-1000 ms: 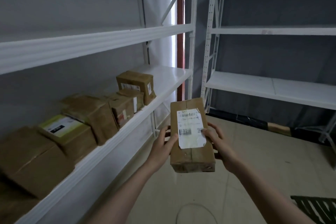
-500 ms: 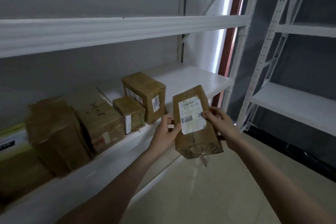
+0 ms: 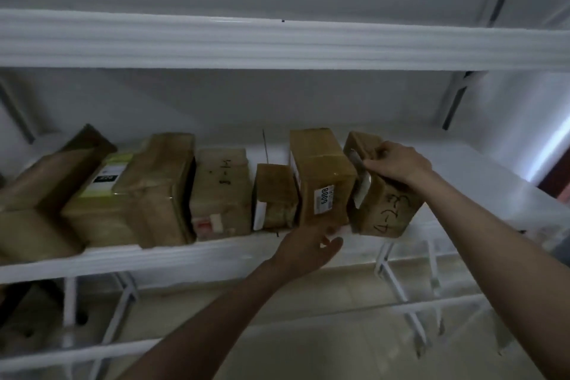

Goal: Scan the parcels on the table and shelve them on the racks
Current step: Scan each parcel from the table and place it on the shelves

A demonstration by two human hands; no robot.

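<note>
Right hand (image 3: 398,163) grip clamps parcel (image 3: 382,203) top on shelf (image 3: 185,256); left hand (image 3: 305,244) open.

A parcel storeroom: white metal racks (image 3: 277,40) hold rows of taped cardboard parcels (image 3: 220,191).

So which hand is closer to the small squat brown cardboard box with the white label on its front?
Left. The left hand hovers just below and right of that small box; the right hand grips another parcel farther right.

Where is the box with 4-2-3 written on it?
The box sits tilted at the right end of the shelf row, gripped by the right hand.
</note>
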